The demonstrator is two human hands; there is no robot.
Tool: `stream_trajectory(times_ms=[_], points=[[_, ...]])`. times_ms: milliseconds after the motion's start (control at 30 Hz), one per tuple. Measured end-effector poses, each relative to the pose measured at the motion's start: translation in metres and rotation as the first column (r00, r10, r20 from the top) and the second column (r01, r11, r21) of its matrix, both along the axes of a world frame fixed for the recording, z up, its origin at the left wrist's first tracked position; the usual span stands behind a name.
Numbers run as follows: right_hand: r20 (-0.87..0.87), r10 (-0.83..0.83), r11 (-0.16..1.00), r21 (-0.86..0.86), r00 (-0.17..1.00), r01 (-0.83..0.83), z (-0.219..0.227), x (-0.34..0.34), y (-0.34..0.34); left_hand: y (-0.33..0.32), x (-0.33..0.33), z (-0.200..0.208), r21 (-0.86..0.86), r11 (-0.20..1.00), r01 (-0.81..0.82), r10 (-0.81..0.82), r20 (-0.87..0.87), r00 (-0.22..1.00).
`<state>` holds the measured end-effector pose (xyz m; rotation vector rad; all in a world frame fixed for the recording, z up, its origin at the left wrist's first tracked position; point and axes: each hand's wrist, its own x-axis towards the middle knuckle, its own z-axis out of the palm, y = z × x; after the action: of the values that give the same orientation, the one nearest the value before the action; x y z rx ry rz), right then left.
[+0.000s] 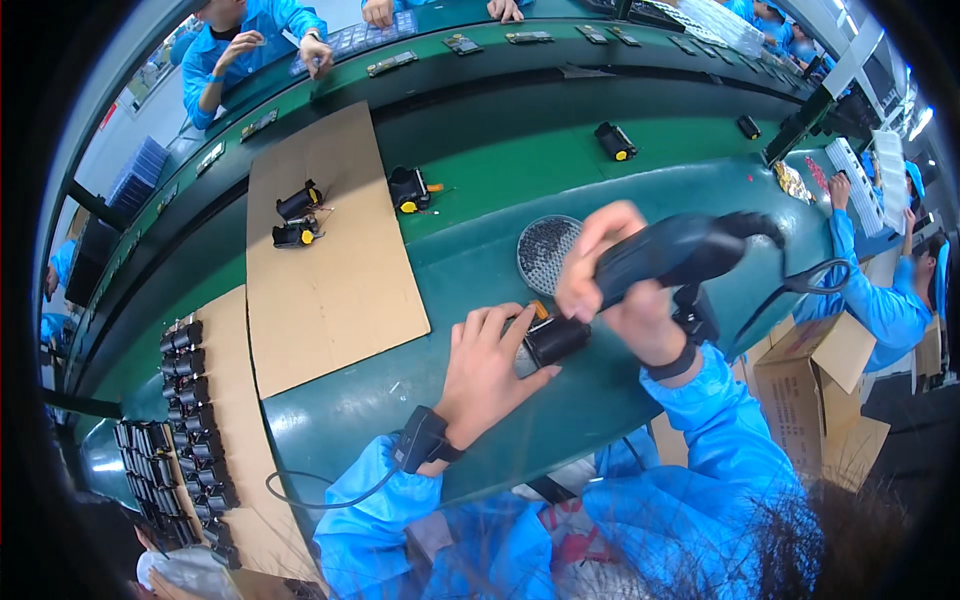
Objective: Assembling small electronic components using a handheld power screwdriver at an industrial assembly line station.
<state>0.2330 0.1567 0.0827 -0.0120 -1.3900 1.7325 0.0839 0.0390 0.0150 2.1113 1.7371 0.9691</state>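
Observation:
On the green worktable, my left hand (485, 375) steadies a small black housing (557, 341) with an orange flex strip. Its thumb and fingers close around the near and left sides of the part. My right hand (592, 262) grips a black, corded handheld tool (672, 252) that looks like an electric screwdriver. The tool lies tilted, its front end down toward the housing; fingers hide the tip, so I cannot tell whether it touches. Just beyond the hands sits a round dish (545, 258) of small dark pieces, probably screws.
A cardboard sheet (325, 340) at the left bears two black housings (296, 203). Others lie on the green conveyor (500, 185), and rows of them (195, 430) stand far left. Co-workers in blue sit across and at the right, near an opened carton (805, 395).

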Motion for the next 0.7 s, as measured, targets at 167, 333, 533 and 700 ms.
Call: stream_trajectory(times_ms=[167, 333, 533, 700], points=[[0.058, -0.175, 0.981, 0.089, 0.983, 0.17, 0.023, 0.037, 0.018, -0.002, -0.002, 0.001, -0.027, 1.0, 0.015, -0.013, 0.073, 0.997], [0.113, -0.236, 0.97, 0.095, 0.965, 0.225, -0.01, 0.066, 0.045, 0.002, -0.001, 0.006, 0.014, 0.999, 0.048, -0.049, 0.123, 0.991], [0.178, -0.26, 0.964, -0.005, 0.949, 0.265, -0.037, 0.055, 0.05, -0.016, -0.018, 0.027, -0.199, 0.976, 0.087, 0.014, 0.456, 0.89], [0.148, -0.296, 0.951, -0.051, 0.944, 0.306, -0.039, 0.07, 0.05, -0.068, -0.068, 0.064, -0.336, 0.923, -0.185, 0.309, 0.365, 0.878]])
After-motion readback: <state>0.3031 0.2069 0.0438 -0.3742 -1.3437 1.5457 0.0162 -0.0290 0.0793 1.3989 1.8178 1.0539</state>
